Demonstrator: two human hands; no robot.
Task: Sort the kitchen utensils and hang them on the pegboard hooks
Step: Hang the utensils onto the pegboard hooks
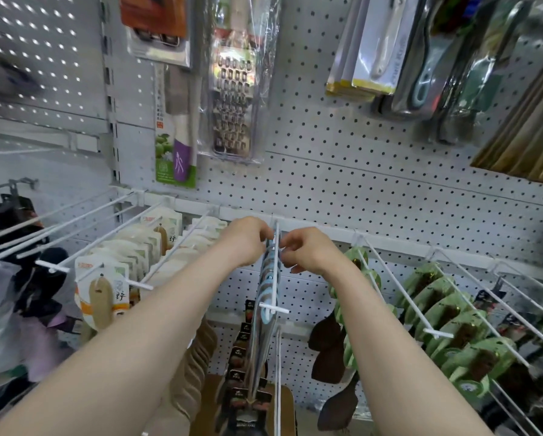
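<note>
**At the middle hook: seating the packs straight**

On the white wire hook [276, 278] in the centre of the pegboard [374, 184], a row of blue-handled utensil packs [265, 291] hangs from the tip back towards the board. The left hand [248, 240] and the right hand [305, 250] meet at the far end of this hook, one on each side. Their fingers are curled narrow and pinch the top of the rearmost pack; whether they also touch the wire, I cannot tell.

I judge that the person is settling a pack onto the wire. To do it well, both hands should move together and hold the hanging hole level, so the pack slides and does not tear. The green packs [446, 313] hang near on the right, so the elbows should stay close.
</note>
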